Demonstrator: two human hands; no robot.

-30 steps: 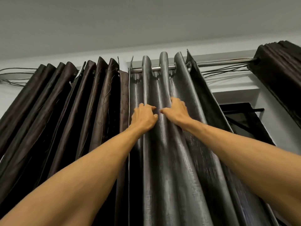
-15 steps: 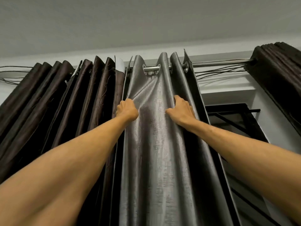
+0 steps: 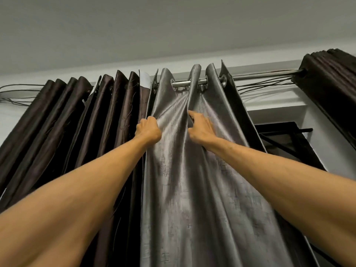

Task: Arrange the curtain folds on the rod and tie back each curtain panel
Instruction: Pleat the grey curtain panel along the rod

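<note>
A shiny grey curtain panel [image 3: 192, 189] hangs by metal eyelets from a steel rod [image 3: 265, 75] just under the ceiling. My left hand [image 3: 148, 130] grips the panel's left fold in a fist, a little below the rod, pulling the cloth taut. My right hand [image 3: 201, 129] is at the middle fold, index finger stretched up along the crease and thumb below it, pinching the cloth. A dark brown curtain panel [image 3: 77, 120] hangs in tight pleats to the left, touching the grey one.
Another bunched dark curtain [image 3: 331, 79] hangs at the rod's right end. Loose threads [image 3: 260, 84] trail along the bare rod between them. A dark window frame [image 3: 285, 139] shows behind the grey panel's right edge. The ceiling is close above.
My right hand moved left from the right fold to the middle fold, raising a crease in the flattened cloth. My left hand kept its hold at the left fold.
</note>
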